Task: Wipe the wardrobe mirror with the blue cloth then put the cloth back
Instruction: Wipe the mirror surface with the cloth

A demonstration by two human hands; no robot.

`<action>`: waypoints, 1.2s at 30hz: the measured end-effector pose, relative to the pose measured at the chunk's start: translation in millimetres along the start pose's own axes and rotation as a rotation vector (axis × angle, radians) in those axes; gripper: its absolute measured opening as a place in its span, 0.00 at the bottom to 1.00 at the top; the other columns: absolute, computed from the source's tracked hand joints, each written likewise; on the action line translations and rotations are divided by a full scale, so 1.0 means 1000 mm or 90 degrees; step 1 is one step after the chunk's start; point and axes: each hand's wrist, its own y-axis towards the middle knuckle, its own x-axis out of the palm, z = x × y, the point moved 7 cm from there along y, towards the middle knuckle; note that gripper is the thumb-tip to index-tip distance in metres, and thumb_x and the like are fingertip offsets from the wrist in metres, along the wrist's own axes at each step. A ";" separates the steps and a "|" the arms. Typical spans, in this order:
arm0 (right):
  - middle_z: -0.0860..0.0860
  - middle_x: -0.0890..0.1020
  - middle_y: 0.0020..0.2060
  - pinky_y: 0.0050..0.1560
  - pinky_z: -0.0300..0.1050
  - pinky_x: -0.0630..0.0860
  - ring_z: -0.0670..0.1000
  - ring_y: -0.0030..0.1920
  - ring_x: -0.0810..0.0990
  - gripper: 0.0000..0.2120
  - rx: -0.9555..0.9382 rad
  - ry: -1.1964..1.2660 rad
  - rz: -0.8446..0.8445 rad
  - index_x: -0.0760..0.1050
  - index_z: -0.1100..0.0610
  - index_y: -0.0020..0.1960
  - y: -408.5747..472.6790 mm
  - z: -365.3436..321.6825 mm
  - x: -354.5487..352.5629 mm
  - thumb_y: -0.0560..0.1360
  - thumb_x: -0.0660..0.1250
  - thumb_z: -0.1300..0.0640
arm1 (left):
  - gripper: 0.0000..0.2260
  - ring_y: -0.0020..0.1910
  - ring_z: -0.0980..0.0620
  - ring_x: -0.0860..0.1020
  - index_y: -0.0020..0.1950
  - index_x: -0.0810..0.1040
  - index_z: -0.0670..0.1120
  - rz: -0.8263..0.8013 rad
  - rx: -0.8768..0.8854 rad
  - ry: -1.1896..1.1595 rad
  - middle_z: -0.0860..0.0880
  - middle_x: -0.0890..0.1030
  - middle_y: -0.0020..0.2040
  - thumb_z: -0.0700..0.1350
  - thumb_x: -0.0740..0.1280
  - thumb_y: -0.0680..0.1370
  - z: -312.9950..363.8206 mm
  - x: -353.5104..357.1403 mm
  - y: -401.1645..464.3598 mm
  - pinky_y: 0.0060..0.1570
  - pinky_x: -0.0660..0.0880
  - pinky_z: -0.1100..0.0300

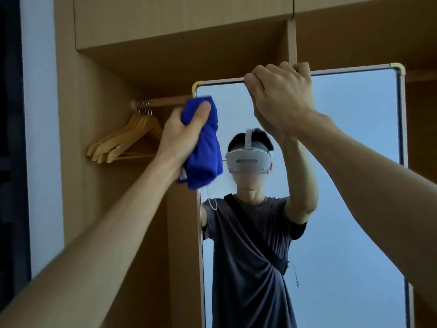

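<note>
The tall wardrobe mirror (pixel 354 138) stands in the wooden wardrobe, framed in silver with gold corners. My right hand (pixel 281 98) grips its top edge, fingers curled over the frame. My left hand (pixel 182 133) holds the bunched blue cloth (pixel 205 147) at the mirror's upper left edge, thumb pressed on top of it. The cloth hangs down over the left side of the frame. A person wearing a white headset is reflected in the glass.
Several wooden hangers (pixel 127 140) hang on a rail (pixel 163 102) in the open wardrobe bay left of the mirror. A wooden shelf box (pixel 179 22) juts out overhead. A white wall (pixel 40 138) runs along the far left.
</note>
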 end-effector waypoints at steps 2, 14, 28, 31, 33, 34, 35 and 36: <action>0.49 0.81 0.43 0.58 0.53 0.64 0.52 0.44 0.72 0.20 -0.002 0.004 0.012 0.77 0.51 0.49 -0.001 0.001 0.001 0.86 0.49 0.46 | 0.23 0.45 0.55 0.82 0.62 0.74 0.47 0.015 0.030 0.046 0.51 0.82 0.51 0.62 0.67 0.76 0.026 0.002 0.020 0.39 0.79 0.67; 0.50 0.80 0.44 0.61 0.53 0.64 0.53 0.44 0.71 0.17 0.000 0.025 -0.029 0.68 0.49 0.45 -0.001 0.002 -0.001 0.86 0.48 0.45 | 0.16 0.38 0.56 0.79 0.56 0.76 0.46 -0.046 -0.005 -0.040 0.52 0.81 0.40 0.56 0.68 0.77 -0.069 -0.002 -0.078 0.38 0.76 0.63; 0.52 0.76 0.64 0.63 0.51 0.66 0.56 0.65 0.72 0.21 -0.016 0.117 -0.074 0.74 0.50 0.69 -0.014 0.002 -0.033 0.82 0.53 0.44 | 0.18 0.42 0.57 0.83 0.61 0.76 0.47 -0.021 -0.080 -0.027 0.51 0.83 0.48 0.56 0.69 0.77 -0.065 -0.005 -0.088 0.41 0.77 0.64; 0.53 0.76 0.66 0.64 0.49 0.68 0.56 0.67 0.72 0.21 0.026 0.139 -0.030 0.76 0.53 0.68 -0.041 0.017 -0.050 0.82 0.54 0.47 | 0.20 0.48 0.50 0.84 0.63 0.74 0.46 -0.024 -0.068 -0.034 0.45 0.83 0.54 0.55 0.70 0.77 -0.054 -0.001 -0.071 0.45 0.80 0.59; 0.52 0.77 0.65 0.65 0.50 0.67 0.57 0.67 0.73 0.18 0.027 0.107 -0.014 0.77 0.53 0.67 -0.070 0.020 -0.056 0.83 0.56 0.48 | 0.19 0.50 0.47 0.83 0.63 0.75 0.45 -0.027 -0.059 -0.040 0.43 0.83 0.55 0.55 0.70 0.78 -0.059 0.000 -0.076 0.47 0.80 0.58; 0.52 0.78 0.65 0.65 0.50 0.67 0.57 0.66 0.74 0.16 0.020 0.081 0.002 0.78 0.52 0.66 -0.089 0.018 -0.059 0.83 0.58 0.49 | 0.19 0.48 0.49 0.83 0.63 0.74 0.45 -0.027 -0.054 -0.044 0.44 0.83 0.54 0.54 0.69 0.78 -0.064 0.000 -0.082 0.46 0.80 0.59; 0.51 0.79 0.64 0.65 0.51 0.67 0.57 0.66 0.75 0.14 0.013 0.056 0.026 0.79 0.52 0.64 -0.110 0.014 -0.064 0.83 0.61 0.50 | 0.19 0.46 0.51 0.83 0.63 0.74 0.45 -0.028 -0.052 -0.047 0.46 0.82 0.51 0.54 0.69 0.78 -0.070 0.000 -0.090 0.45 0.79 0.61; 0.52 0.79 0.63 0.65 0.52 0.68 0.58 0.65 0.75 0.12 0.009 0.039 0.043 0.80 0.52 0.62 -0.132 0.008 -0.068 0.82 0.64 0.51 | 0.18 0.44 0.52 0.82 0.63 0.74 0.44 -0.030 -0.053 -0.049 0.48 0.82 0.49 0.54 0.68 0.78 -0.077 -0.001 -0.098 0.44 0.78 0.62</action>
